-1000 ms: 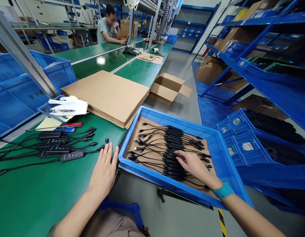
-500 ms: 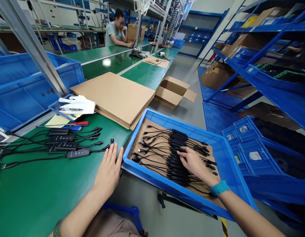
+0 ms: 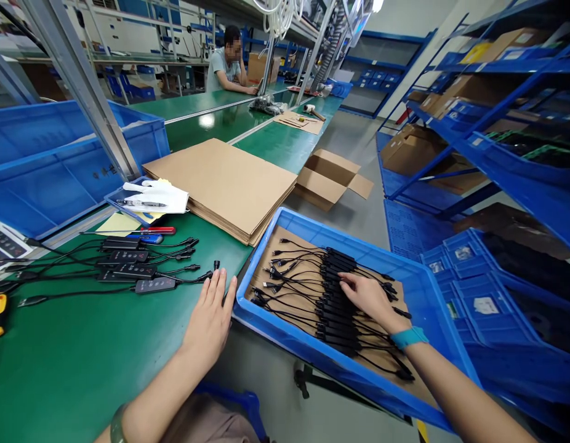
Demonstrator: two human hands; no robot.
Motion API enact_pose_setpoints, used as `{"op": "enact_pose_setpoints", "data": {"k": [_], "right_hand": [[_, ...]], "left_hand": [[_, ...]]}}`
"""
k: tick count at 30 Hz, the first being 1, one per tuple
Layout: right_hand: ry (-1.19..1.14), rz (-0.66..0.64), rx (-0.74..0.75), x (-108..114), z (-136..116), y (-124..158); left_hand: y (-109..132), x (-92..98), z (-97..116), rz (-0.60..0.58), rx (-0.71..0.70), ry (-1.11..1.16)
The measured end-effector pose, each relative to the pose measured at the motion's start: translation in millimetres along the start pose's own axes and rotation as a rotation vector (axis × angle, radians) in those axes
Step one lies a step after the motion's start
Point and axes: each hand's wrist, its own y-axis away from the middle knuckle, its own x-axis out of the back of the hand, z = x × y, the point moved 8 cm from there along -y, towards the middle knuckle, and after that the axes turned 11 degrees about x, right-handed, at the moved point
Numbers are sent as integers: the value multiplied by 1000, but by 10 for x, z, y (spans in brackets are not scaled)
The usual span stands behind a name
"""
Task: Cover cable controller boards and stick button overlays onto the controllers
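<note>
Left hand (image 3: 208, 323) flat, slightly spread; right hand (image 3: 370, 300) on black cables (image 3: 337, 320), can't tell if pinching
Slim, boxy middles, skinny and wiry both ends.

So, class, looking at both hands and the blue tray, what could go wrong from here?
The black cables lie bunched in the blue tray, so lifting one might drag its neighbours. The right hand, at that row, might push it crooked. The left hand could knock the small black plug by its fingertips.
</note>
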Motion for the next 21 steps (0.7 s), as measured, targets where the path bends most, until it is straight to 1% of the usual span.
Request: {"op": "enact_pose_setpoints", "data": {"k": [3, 8, 12, 15, 21], "right_hand": [[56, 11, -27, -45, -24, -105], [86, 13, -9, -99, -35, -175], [68, 30, 12, -89, 45, -231], [31, 18, 17, -85, 120, -295], [15, 8, -61, 24, 262, -443]], "left_hand": [[-3, -16, -5, -6, 3, -9], [1, -37, -5, 11, 1, -10], [9, -48, -6, 18, 1, -4], [12, -48, -12, 20, -1, 1], [24, -42, -14, 45, -12, -4]]}}
